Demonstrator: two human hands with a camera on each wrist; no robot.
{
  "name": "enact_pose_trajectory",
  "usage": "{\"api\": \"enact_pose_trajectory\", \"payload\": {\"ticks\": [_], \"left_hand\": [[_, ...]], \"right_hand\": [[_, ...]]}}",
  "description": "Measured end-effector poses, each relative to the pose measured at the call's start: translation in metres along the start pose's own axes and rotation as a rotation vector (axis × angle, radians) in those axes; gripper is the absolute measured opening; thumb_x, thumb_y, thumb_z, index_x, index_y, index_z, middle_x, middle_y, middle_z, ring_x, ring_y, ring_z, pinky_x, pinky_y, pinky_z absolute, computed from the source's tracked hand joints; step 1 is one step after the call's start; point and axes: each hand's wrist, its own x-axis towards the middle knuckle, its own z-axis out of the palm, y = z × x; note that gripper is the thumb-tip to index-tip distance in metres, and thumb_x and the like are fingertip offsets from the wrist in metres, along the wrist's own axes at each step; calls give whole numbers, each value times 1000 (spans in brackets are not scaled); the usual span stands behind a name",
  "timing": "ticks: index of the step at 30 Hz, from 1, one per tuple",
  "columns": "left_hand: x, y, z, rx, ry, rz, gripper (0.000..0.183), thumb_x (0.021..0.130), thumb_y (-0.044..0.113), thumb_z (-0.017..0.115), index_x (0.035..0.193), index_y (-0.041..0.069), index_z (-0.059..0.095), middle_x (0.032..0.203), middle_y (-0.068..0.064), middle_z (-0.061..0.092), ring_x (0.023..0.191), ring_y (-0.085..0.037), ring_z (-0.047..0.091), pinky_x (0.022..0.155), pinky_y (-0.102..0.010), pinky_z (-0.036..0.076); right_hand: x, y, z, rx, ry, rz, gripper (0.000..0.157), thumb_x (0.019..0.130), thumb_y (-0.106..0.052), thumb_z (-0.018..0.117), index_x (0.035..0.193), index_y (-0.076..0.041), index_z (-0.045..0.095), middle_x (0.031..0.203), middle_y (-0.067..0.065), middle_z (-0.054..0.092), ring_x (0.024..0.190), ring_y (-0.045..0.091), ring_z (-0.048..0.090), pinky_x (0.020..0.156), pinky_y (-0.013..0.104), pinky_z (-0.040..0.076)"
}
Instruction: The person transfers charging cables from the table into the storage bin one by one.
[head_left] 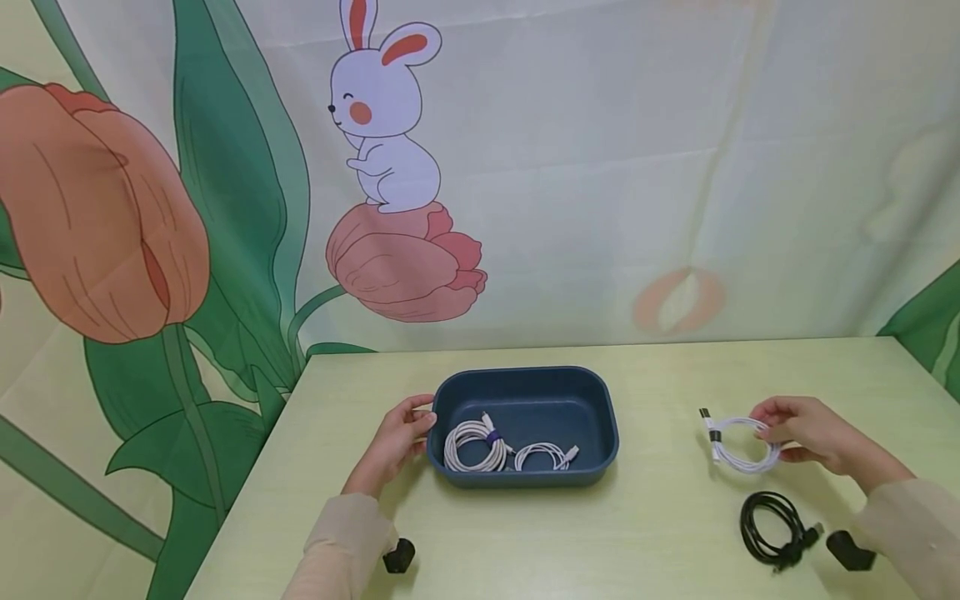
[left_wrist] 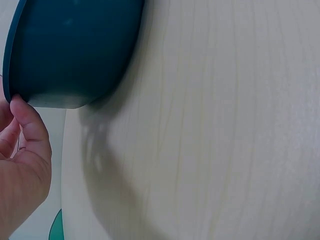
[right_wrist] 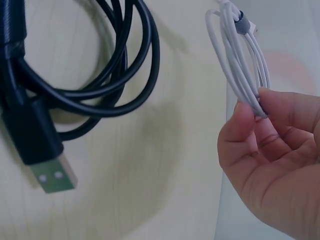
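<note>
My right hand pinches a coiled white USB cable by the side of its loop, above the table at the right. A dark band wraps this coil, and its plug points up and left; the right wrist view shows the white coil between thumb and finger. At the left end of a dark blue bin, my left hand grips the rim with thumb and fingers. Inside the bin lie a larger white cable coil with a purple tie and a smaller white cable.
A coiled black USB cable lies on the table near my right forearm. Small black wrist devices show at the left sleeve and the right sleeve. Behind the table hangs a printed cloth with a rabbit and tulips.
</note>
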Motion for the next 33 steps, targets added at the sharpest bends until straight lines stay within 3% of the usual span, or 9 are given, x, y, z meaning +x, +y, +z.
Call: {"api": "enact_pose_trajectory", "payload": {"ticks": [33], "left_hand": [[1, 1, 1, -3, 1, 0, 37, 88, 8, 50, 125, 8, 44, 93, -6, 49, 71, -14, 51, 57, -24, 40]], "right_hand": [[3, -26, 9, 68, 19, -88, 34, 86, -7, 52, 114, 9, 40, 84, 1, 52, 70, 14, 55, 63, 30, 49]]}}
